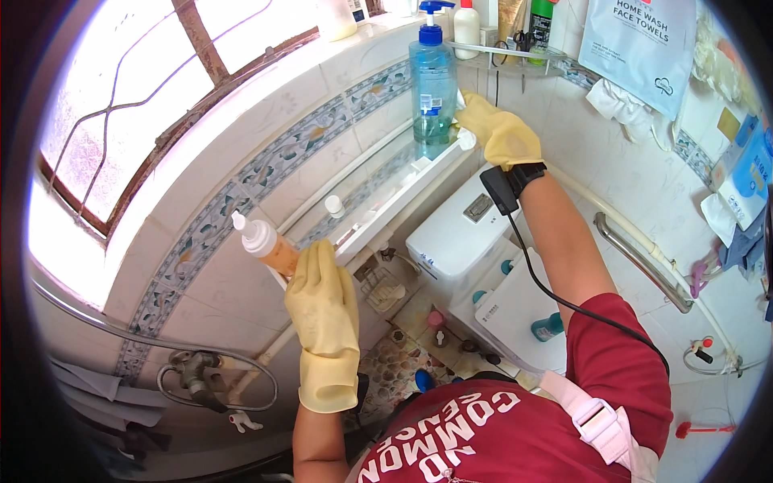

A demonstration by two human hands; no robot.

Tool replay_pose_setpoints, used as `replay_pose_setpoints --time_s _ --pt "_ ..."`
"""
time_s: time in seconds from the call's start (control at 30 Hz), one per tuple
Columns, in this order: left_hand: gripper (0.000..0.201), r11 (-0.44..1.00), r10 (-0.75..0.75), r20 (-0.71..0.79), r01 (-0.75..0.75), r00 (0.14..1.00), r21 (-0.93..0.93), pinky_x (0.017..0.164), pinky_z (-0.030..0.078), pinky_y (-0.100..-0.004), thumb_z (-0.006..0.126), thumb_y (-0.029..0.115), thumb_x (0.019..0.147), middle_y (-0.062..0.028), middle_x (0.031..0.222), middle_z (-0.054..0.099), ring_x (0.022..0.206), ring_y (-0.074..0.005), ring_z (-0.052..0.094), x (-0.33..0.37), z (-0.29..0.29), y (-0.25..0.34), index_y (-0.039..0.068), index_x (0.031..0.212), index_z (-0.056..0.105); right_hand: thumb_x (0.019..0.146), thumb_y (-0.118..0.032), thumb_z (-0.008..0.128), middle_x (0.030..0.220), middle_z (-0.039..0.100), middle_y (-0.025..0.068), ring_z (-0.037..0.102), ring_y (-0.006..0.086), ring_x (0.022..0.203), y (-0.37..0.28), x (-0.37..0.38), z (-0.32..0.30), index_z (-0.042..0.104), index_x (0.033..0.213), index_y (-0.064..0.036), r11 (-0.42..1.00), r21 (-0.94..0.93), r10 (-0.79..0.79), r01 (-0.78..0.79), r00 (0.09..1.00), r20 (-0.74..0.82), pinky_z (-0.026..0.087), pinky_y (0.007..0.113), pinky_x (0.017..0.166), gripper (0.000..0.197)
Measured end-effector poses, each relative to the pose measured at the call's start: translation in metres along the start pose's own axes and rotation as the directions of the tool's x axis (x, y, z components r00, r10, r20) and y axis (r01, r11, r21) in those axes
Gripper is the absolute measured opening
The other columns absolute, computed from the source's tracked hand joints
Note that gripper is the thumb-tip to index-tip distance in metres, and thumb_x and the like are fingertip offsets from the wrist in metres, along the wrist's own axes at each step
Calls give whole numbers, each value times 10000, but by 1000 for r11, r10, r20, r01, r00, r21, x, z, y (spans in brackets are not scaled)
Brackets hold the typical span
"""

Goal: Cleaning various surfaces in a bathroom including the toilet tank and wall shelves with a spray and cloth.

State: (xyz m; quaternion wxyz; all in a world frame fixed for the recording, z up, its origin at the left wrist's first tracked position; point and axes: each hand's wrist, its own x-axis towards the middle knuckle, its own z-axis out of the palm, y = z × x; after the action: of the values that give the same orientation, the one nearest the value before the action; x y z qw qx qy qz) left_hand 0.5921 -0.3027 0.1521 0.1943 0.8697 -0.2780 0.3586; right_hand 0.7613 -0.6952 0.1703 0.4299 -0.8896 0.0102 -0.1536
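Note:
Both my hands wear yellow rubber gloves. My left hand (326, 314) lies over the left end of a long narrow wall shelf (394, 205), its fingers side by side across the rim; the thumb is hidden. Right behind those fingers stands an orange bottle with a white pump top (270, 243). At the shelf's far right end my right hand (501, 133) is closed on a white cloth (466, 138), only partly visible. Touching or nearly touching it is a tall clear blue pump bottle (433, 88). A small white cap (334, 205) sits mid-shelf.
Below the shelf are a white toilet tank (459, 225) and a closed lid. A corner rack (515, 55) holds several bottles. The window ledge (374, 32) carries more containers. A tap with a hose (197, 374) is at lower left, a metal grab bar (644, 262) at right.

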Motion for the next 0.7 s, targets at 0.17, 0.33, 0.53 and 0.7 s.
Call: replay_pose_setpoints --time_s 0.17,0.33,0.53,0.7 --pt "335 999 -50 52 50 997 1 859 545 -474 637 -68 813 -216 1101 679 1013 -417 659 1 -1 2 -40 1145 609 947 -90 607 1013 734 84 667 170 891 -18 5 34 650 1260 5 999 30 22 -25 996 83 530 321 790 330" --pt "331 1000 -20 5 20 1000 16 863 540 -475 638 -69 815 -214 1097 681 1009 -425 657 -4 0 -5 -38 1143 607 975 -144 593 1160 730 199 686 317 1094 -74 -29 61 641 1284 -10 987 -92 -117 131 982 145 513 399 939 340" --pt "324 992 -97 122 105 988 -64 871 537 -464 654 -51 829 -227 1087 694 1016 -435 662 10 -13 7 -49 1152 624 935 -106 590 1255 685 244 647 403 1161 -46 -21 40 649 1288 -25 959 -168 -218 228 973 78 501 440 984 367" --pt "352 984 6 92 10 996 -178 867 536 -469 660 -25 868 -245 1122 697 988 -446 674 30 -1 9 -62 1218 645 841 -23 616 998 744 198 691 407 943 -30 -22 35 755 1120 -71 790 -274 -465 548 827 315 549 460 861 315"
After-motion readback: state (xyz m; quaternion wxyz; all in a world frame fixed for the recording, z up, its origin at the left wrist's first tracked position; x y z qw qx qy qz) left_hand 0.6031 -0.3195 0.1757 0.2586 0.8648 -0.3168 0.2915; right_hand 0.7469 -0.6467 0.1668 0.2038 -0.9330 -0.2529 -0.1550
